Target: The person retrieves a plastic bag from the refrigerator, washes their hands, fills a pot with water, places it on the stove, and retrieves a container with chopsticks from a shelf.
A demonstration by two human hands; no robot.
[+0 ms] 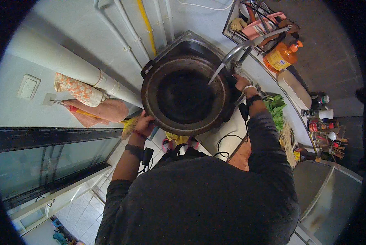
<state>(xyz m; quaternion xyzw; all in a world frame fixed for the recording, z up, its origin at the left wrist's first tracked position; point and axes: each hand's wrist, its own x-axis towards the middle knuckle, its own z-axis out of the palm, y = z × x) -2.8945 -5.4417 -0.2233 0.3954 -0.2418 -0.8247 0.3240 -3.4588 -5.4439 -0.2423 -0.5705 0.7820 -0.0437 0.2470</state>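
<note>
A large dark round pan (pixel 186 95) rests over the corner sink (pixel 187 36), tilted or level I cannot tell. Water runs from the metal faucet (pixel 238 49) into its right side. My left hand (pixel 144 123) grips the pan's rim at the lower left. Close to the faucet's base, my right hand (pixel 242 83) reaches to the pan's right edge. Its fingertips meet a dark part there, and I cannot tell whether they hold the pan or the faucet fitting. A black side handle (pixel 147 69) juts from the pan's upper left.
On the right counter stand an orange pump bottle (pixel 280 56), a rack with a pink basket (pixel 264 24), leafy greens (pixel 274 107) and several condiment bottles (pixel 320 125). Cloths (pixel 98 110) hang on the left wall by a thick white pipe (pixel 79 67). A black cable (pixel 225 144) loops below my right arm.
</note>
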